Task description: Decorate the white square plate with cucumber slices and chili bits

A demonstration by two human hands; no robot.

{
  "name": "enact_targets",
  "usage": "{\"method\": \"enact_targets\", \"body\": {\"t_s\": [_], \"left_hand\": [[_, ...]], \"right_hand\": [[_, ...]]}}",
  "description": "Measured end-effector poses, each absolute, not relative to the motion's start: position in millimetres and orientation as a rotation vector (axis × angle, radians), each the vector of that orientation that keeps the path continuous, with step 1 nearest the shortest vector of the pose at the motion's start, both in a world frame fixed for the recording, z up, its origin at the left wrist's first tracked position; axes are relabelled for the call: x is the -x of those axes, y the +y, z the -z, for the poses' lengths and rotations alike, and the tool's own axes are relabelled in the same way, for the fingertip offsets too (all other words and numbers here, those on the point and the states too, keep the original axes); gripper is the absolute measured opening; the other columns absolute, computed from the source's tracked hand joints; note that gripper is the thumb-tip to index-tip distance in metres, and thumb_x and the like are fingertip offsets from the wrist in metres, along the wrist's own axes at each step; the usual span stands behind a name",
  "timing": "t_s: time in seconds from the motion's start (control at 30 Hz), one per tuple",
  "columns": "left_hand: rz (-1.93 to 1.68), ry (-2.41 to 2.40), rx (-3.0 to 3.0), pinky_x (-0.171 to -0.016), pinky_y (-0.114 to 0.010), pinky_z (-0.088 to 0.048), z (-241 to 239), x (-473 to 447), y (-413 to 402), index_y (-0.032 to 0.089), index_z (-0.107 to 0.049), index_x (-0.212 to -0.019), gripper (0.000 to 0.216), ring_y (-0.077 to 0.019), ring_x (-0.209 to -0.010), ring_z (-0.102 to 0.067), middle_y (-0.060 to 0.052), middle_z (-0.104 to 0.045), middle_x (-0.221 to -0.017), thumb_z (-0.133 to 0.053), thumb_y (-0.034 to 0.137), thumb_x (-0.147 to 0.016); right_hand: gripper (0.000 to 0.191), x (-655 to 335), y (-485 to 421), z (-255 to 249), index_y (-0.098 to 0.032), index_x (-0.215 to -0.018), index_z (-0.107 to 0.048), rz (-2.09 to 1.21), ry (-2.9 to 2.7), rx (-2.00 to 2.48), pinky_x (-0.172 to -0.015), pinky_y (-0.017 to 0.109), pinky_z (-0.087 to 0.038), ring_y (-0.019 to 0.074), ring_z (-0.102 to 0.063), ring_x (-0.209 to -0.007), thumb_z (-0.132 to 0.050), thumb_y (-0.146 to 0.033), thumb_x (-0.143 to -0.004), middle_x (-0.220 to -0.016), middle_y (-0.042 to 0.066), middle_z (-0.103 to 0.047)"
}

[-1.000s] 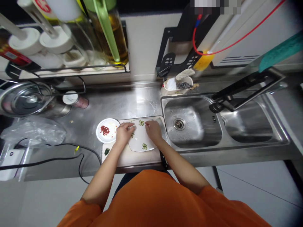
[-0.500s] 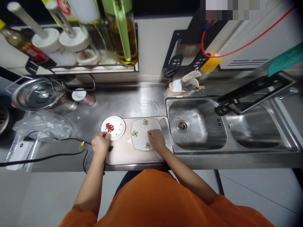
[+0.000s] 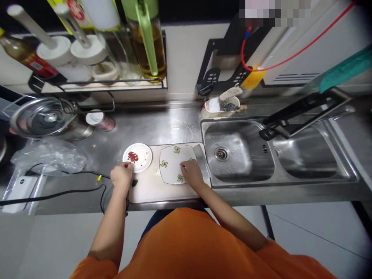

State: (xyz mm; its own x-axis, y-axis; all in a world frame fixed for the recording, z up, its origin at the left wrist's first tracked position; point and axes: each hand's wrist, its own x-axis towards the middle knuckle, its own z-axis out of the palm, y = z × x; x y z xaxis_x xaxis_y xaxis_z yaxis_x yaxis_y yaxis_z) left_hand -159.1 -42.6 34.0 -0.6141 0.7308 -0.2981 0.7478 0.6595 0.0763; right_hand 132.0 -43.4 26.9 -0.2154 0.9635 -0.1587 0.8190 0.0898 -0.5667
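Observation:
A small white plate [image 3: 145, 164] with chopped red pieces [image 3: 133, 157] overlaps the left end of the cutting board [image 3: 162, 195]. My left hand [image 3: 121, 176] is at its lower left rim, fingers curled in and fingertips together; whether anything is pinched there is too small to see. Beside it on the board lies a squarish white plate [image 3: 171, 164] with green swirl patterns. Above that plate's right part is my right hand [image 3: 192, 173], thumb and fingers pinched, with any small thing between them hidden. A flat metal blade [image 3: 202, 161] shows at the board's right end.
A double sink [image 3: 241, 178] with a black faucet [image 3: 290, 120] is to the right. Leftward are a lidded steel pot [image 3: 46, 116], a plastic bag [image 3: 52, 155], a phone [image 3: 20, 193] and black cables [image 3: 66, 193]. A rack [image 3: 110, 85] of seasoning bottles hangs behind.
The view has shifted slightly, so the counter and sink appear a little further left. Both hands stay almost in place, the left by the small plate, the right over the squarish one.

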Motion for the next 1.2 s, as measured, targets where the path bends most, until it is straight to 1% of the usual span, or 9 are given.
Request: {"method": "enact_targets", "body": {"t_s": [0.1, 0.23, 0.33, 0.43, 0.5, 0.7, 0.97, 1.2], "left_hand": [[0.013, 2.572, -1.225, -0.073, -0.038, -0.047, -41, 158, -47, 0.021, -0.071, -0.095, 0.033, -0.0306, -0.086, -0.064, -0.013, -0.070, -0.092, -0.053, 0.039, -0.075], [-0.314, 2.421, -1.451, -0.081, -0.031, -0.046, -46, 133, -48, 0.020, -0.072, -0.081, 0.022, -0.0227, -0.085, -0.064, -0.006, -0.071, -0.087, -0.056, 0.034, -0.075], [-0.575, 2.128, -1.618, -0.077, -0.027, -0.047, -43, 95, -42, 0.019, -0.071, -0.080, 0.018, -0.0172, -0.078, -0.063, -0.003, -0.070, -0.082, -0.057, 0.030, -0.076], [-0.686, 1.844, -1.753, -0.073, -0.024, -0.047, -34, 53, -34, 0.019, -0.071, -0.077, 0.012, -0.0146, -0.074, -0.062, -0.002, -0.069, -0.078, -0.059, 0.021, -0.074], [-0.691, 1.712, -1.820, -0.071, -0.024, -0.048, -28, 28, -28, 0.019, -0.071, -0.077, 0.010, -0.0137, -0.072, -0.061, -0.002, -0.068, -0.078, -0.060, 0.018, -0.074], [-0.632, 1.503, -1.882, -0.072, -0.026, -0.048, -14, -16, -17, 0.020, -0.071, -0.076, 0.010, -0.0142, -0.073, -0.061, -0.001, -0.068, -0.075, -0.063, 0.014, -0.073], [-0.573, 1.386, -1.886, -0.068, -0.026, -0.046, 4, -30, -9, 0.020, -0.071, -0.076, 0.007, -0.0136, -0.070, -0.060, -0.002, -0.068, -0.075, -0.065, 0.017, -0.073], [-0.542, 1.265, -1.949, -0.068, -0.024, -0.047, 5, -28, -1, 0.020, -0.071, -0.078, 0.008, -0.0129, -0.071, -0.060, -0.002, -0.068, -0.078, -0.063, 0.018, -0.075]], "right_hand": [[0.019, -138, -47, -27, -0.017, -0.089, -0.066, -0.819, -2.088, 1.767, -0.086, 0.031, -0.035, 0.0191, -0.054, -0.085, -0.048, -0.016, -0.084, -0.084, 0.005, -0.066], [0.018, -152, -54, -27, -0.017, -0.089, -0.066, -0.799, -2.038, 1.754, -0.087, 0.031, -0.036, 0.0189, -0.056, -0.087, -0.049, -0.015, -0.084, -0.087, 0.006, -0.067], [0.018, -165, -60, -25, -0.018, -0.089, -0.066, -0.755, -1.986, 1.798, -0.085, 0.032, -0.037, 0.0197, -0.057, -0.086, -0.049, -0.016, -0.083, -0.086, 0.006, -0.067], [0.019, -176, -65, -23, -0.018, -0.088, -0.066, -0.717, -1.936, 1.826, -0.084, 0.031, -0.038, 0.0197, -0.057, -0.084, -0.049, -0.015, -0.082, -0.085, 0.006, -0.068], [0.019, -181, -68, -21, -0.017, -0.087, -0.067, -0.696, -1.910, 1.851, -0.083, 0.031, -0.038, 0.0197, -0.057, -0.083, -0.049, -0.015, -0.081, -0.084, 0.006, -0.068], [0.018, -187, -69, -16, -0.018, -0.086, -0.067, -0.669, -1.860, 1.916, -0.083, 0.031, -0.037, 0.0192, -0.056, -0.082, -0.049, -0.017, -0.082, -0.083, 0.005, -0.068], [0.018, -186, -59, -10, -0.017, -0.086, -0.065, -0.629, -1.859, 1.925, -0.084, 0.031, -0.034, 0.0187, -0.056, -0.081, -0.048, -0.018, -0.084, -0.081, 0.005, -0.067], [0.017, -182, -52, -6, -0.017, -0.086, -0.064, -0.597, -1.893, 1.924, -0.084, 0.031, -0.032, 0.0182, -0.054, -0.083, -0.047, -0.019, -0.086, -0.080, 0.005, -0.065]]}}
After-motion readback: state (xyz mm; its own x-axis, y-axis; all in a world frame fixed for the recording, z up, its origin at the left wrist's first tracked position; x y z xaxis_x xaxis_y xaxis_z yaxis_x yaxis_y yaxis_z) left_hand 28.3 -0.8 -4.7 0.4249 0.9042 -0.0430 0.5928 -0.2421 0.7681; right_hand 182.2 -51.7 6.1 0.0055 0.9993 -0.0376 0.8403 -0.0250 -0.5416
